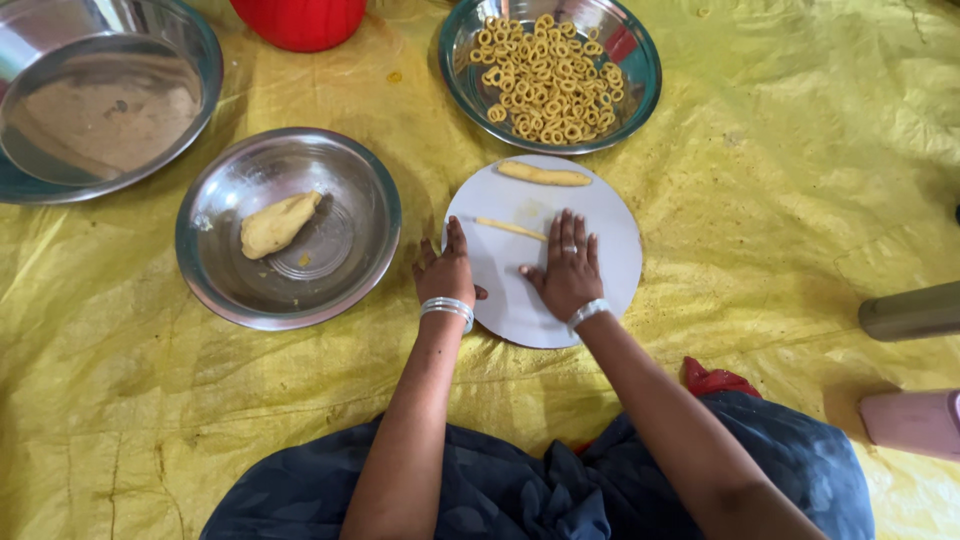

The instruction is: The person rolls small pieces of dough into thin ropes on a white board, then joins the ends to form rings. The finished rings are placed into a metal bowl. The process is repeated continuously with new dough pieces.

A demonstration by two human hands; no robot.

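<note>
The right hand (568,268) is laid flat, palm down and fingers spread narrow, on a round white board (610,250), with its fingertips pressed on the near end of a thin rolled strand of yellow dough (510,229); nothing is gripped in it. A ring is worn on 1 finger and a silver bangle at the wrist. The left hand (447,272) is rested open at the board's left edge, fingers together and thumb out over the board, nothing held, with 2 silver bangles seen at its wrist. The strand is stretched leftward across the board from the right fingertips. At the far rim of the board a thicker dough log (545,175) is laid, well apart from both hands. Just left of the board a steel bowl (230,290) is set, and 1 lump of dough (279,223) is kept inside it. Beyond the board a steel plate (640,60) is filled with small dough rings (545,78). At far left a large steel basin (200,50) is placed, and a red container (300,20) is seen at the top edge. Everything is spread on a yellow plastic sheet (780,180).
</note>
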